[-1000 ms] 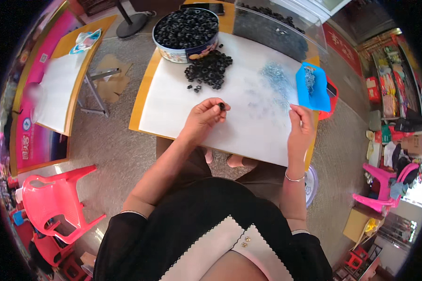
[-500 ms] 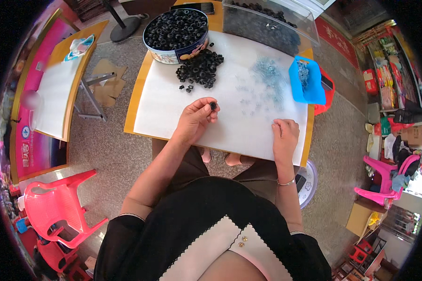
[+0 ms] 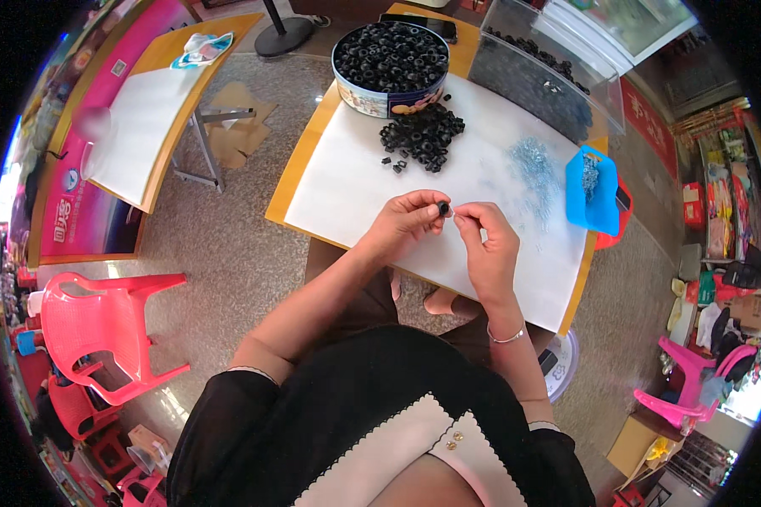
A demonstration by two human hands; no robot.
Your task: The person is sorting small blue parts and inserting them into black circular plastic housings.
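My left hand (image 3: 404, 226) is closed on a small black ring-shaped part (image 3: 443, 207), pinched between thumb and fingertips over the front of the white-covered table (image 3: 347, 194). Right beside it, my right hand (image 3: 490, 249) has thumb and forefinger pressed together against the part. Something small and pale shows at those fingertips, too tiny to name. Beyond the hands lies a heap of black parts (image 3: 423, 137), spilling out near a round tin (image 3: 372, 103) filled with more of them. A scatter of small clear bluish pieces (image 3: 534, 173) spreads over the table's right half.
A blue open container (image 3: 599, 211) holding clear pieces stands at the right edge, with a red one (image 3: 624, 221) behind it. At the back are a clear plastic box (image 3: 533, 89) of black parts and a dark phone-like object (image 3: 423, 25). A pink chair (image 3: 101, 325) stands left.
My right hand has moved left from the table's right side and come up to the black part in my left hand. The view has shifted, so the table sits farther right.
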